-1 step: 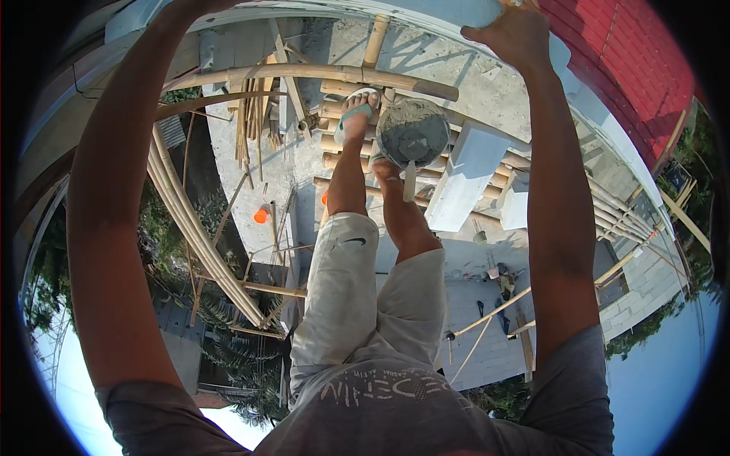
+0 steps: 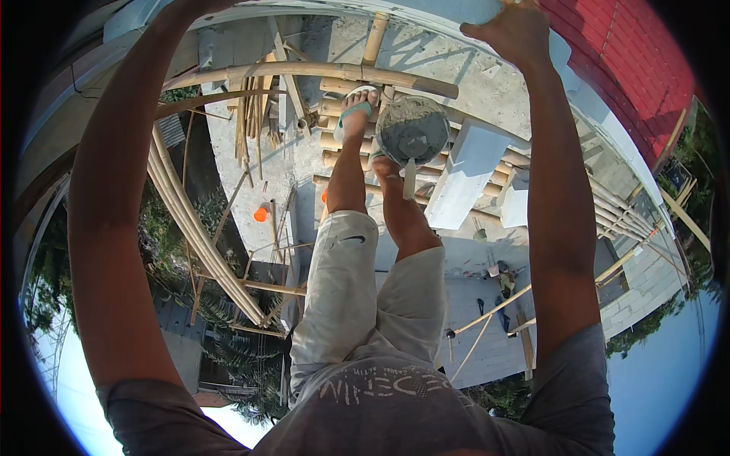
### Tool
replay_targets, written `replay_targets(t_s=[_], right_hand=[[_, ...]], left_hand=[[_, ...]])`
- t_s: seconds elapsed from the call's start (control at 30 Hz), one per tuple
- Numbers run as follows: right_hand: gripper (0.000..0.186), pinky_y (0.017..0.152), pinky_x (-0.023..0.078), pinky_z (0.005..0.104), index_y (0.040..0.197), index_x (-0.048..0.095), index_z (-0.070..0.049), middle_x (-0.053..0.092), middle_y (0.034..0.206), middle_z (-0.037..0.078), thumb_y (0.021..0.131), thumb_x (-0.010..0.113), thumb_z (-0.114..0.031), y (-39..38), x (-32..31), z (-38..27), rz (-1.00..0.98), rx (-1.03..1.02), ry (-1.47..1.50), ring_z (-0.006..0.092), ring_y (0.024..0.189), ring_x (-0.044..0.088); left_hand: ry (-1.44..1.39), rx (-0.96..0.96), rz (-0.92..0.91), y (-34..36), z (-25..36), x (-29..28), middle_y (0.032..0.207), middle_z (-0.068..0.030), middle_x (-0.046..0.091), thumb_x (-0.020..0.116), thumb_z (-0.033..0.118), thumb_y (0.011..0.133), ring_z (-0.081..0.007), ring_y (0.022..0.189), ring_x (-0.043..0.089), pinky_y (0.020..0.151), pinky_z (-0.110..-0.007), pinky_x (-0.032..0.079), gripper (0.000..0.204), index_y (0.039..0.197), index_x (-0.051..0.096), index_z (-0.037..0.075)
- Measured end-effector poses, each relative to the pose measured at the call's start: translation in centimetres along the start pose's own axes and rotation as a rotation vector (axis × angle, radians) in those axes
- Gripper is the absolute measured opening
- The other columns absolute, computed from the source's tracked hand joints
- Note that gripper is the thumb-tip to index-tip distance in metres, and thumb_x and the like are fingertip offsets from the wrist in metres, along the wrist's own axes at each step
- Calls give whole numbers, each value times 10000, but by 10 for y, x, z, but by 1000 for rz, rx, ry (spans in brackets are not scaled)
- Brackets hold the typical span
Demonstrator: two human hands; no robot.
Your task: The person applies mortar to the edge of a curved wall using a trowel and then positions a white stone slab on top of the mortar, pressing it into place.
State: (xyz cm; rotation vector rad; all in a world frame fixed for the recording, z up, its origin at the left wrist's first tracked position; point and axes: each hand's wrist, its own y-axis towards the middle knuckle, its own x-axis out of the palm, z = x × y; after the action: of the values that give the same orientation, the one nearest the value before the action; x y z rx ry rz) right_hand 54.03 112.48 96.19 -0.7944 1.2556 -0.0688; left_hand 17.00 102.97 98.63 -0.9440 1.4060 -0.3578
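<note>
My left hand (image 2: 204, 4) is at the top edge, beside the pale wall top; its fingers are cut off from view. Farther right, my right hand (image 2: 518, 36) bears on the end of a pale blue-grey block (image 2: 456, 11) along the wall top. Its thumb points left along the near side, and the other fingers bend over at the picture's edge. A round bucket (image 2: 414, 135) of grey wet mortar stands below, between my hands and close to my feet. A pale handle (image 2: 410, 178) sticks out from its near rim.
I stand in sandals on a platform of bamboo poles (image 2: 331, 142). White blocks (image 2: 468, 178) lie on it, right of the bucket. A long bamboo rail (image 2: 304, 71) crosses ahead. Red roofing (image 2: 623, 68) slopes at the right, and long poles (image 2: 201, 228) run down the left.
</note>
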Motion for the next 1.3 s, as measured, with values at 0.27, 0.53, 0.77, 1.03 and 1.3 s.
replay_targets(t_s=[0.27, 0.53, 0.77, 1.03, 1.3], right_hand=[[704, 1045, 313, 486, 1245, 547, -63, 512, 1323, 155, 669, 705, -436, -2, 31, 17, 546, -274, 107, 308, 1276, 398], [688, 1045, 325, 500, 1174, 589, -60, 561, 1248, 160, 631, 741, -455, -6, 20, 14, 546, -258, 113, 307, 1251, 438], [599, 988, 385, 510, 1120, 602, -68, 580, 1195, 173, 636, 733, -396, 2, 7, 28, 92, -408, -176, 332, 1157, 506], [709, 1000, 357, 575, 1321, 490, -130, 507, 1314, 198, 706, 677, -429, -11, -3, 6, 325, -278, 122, 369, 1234, 454], [630, 1014, 414, 396, 1312, 504, -89, 514, 1329, 178, 751, 710, -290, -3, 8, 25, 302, -42, 879, 308, 1208, 500]], left_hand=[[9, 16, 56, -28, 26, -6, 1555, -248, 18, 665, 382, 850, -402, 1400, 228, 1123, -550, 261, 974, 1517, -21, 198], [139, 96, 134, -6, 4, 1, 1553, -258, 12, 677, 400, 837, -436, 1358, 306, 1104, -544, 307, 1015, 1514, -55, 215], [65, 46, 25, -21, 31, -11, 1549, -264, 47, 702, 432, 802, -435, 1345, 332, 1111, -524, 304, 1025, 1516, 27, 141], [80, -25, 18, -23, 21, -12, 1566, -201, 92, 697, 396, 814, -355, 1417, 215, 1157, -482, 235, 972, 1515, 79, 126], [92, 99, 87, -32, 30, -25, 1537, -185, 227, 696, 375, 811, -377, 1363, 327, 1110, -475, 333, 958, 1514, 94, 128]])
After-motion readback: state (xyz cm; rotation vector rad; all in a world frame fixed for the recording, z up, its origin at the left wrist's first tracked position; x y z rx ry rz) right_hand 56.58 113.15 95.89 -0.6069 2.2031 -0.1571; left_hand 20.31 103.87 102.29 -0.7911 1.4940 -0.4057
